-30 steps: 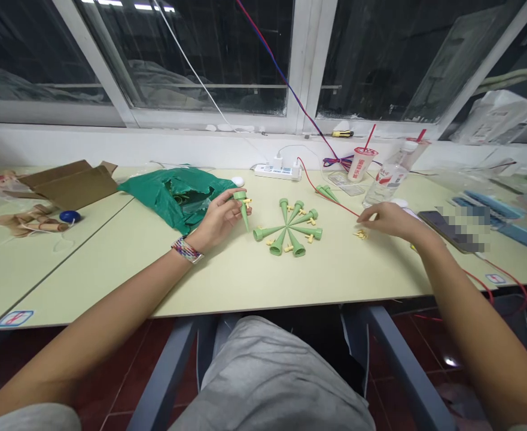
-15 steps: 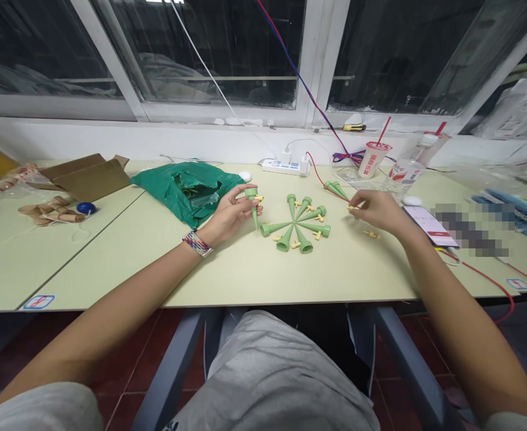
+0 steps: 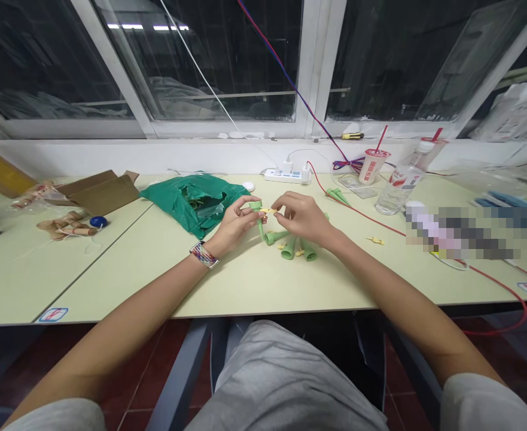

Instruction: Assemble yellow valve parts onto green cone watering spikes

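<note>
My left hand [image 3: 235, 221] is shut on a green plastic watering spike [image 3: 260, 222], held point down. My right hand [image 3: 302, 216] pinches a small yellow plastic fitting [image 3: 267, 211] by its end, and the fitting's other end sits at the top of the spike. Just below my hands lies a star-shaped ring of green spikes [image 3: 289, 247], partly hidden by my right hand, with small yellow fittings [image 3: 288, 245] among them. A loose yellow fitting [image 3: 375, 240] rests on the table to the right.
A green plastic bag [image 3: 195, 205] and an opened cardboard box [image 3: 99, 191] lie to the left. A power strip [image 3: 286, 175], a paper cup with a red straw [image 3: 373, 166], and a water bottle [image 3: 398, 190] stand at the back. A red wire [image 3: 483, 281] crosses the table.
My right hand has moved left from the loose fittings and brought a yellow fitting to the spike in my left hand. It now covers part of the ring.
</note>
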Tool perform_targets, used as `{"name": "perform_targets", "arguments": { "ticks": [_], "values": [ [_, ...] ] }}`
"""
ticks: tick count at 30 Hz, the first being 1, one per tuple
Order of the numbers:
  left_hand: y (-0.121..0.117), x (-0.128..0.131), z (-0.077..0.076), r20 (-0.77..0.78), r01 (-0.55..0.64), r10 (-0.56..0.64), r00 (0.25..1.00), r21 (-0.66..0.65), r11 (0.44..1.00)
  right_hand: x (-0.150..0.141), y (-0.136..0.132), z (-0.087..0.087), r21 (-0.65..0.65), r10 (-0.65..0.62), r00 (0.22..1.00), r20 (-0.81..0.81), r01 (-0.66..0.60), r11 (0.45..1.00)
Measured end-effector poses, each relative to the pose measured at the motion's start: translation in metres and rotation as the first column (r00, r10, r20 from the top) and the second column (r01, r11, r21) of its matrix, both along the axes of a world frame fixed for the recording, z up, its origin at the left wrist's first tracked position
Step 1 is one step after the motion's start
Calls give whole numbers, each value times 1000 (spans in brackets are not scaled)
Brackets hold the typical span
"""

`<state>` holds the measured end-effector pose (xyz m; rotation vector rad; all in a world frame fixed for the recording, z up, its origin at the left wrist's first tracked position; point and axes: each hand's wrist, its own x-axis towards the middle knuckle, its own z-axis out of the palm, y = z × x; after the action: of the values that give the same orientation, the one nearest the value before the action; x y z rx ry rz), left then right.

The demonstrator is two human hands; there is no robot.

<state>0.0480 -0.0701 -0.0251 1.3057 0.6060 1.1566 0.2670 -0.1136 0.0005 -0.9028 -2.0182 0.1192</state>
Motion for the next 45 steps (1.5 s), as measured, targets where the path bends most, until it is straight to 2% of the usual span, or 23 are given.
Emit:
{"name": "perform_targets", "arguments": {
  "ticks": [3, 8, 15, 18, 21, 24, 28, 30, 34, 38, 40, 45],
  "values": [
    [3, -1, -2, -19, 1, -1, 1000, -1, 1000, 5, 0, -5, 12, -10, 997, -73, 11, 1000],
    [0, 0, -2, -57, 46, -45, 997, 22, 999, 3, -4, -12, 22, 53, 994, -91, -51, 998],
    [-4, 3, -1, -83, 60, -58, 995, 28, 998, 6, -8, -15, 100, 32, 993, -115, -21, 995],
    [-5, 3, -2, -95, 75, -72, 993, 33, 997, 7, -7, -17, 90, 51, 994, -100, -42, 995],
    [-8, 4, -1, -135, 108, -100, 986, 49, 993, 5, -8, -18, 50, 73, 994, -78, -69, 996],
    [-10, 3, 0, -205, 92, -67, 976, 115, 989, 2, -9, -18, -29, 59, 994, -89, -62, 998],
    [-8, 2, 0, -279, 40, 21, 960, 210, 977, 0, -10, -17, -264, 4, 994, -106, -32, 964],
    [-8, 3, 0, -276, 29, 35, 961, 225, 974, 0, -10, -16, -326, -2, 995, -102, -31, 945],
    [-9, 5, -1, -242, 45, 4, 970, 197, 979, 2, -11, -15, -165, -71, 996, -50, 62, 984],
    [-11, 5, -1, -216, 43, -3, 976, 179, 983, 3, -10, -17, -53, 13, 998, -66, -16, 998],
    [-12, 5, -1, -216, 49, -9, 976, 180, 983, 3, -9, -19, -59, 19, 999, -40, -22, 998],
    [-15, 7, 2, -208, 65, -31, 978, 161, 985, 7, -7, -20, -131, -60, 996, 64, 68, 989]
  ]
}}
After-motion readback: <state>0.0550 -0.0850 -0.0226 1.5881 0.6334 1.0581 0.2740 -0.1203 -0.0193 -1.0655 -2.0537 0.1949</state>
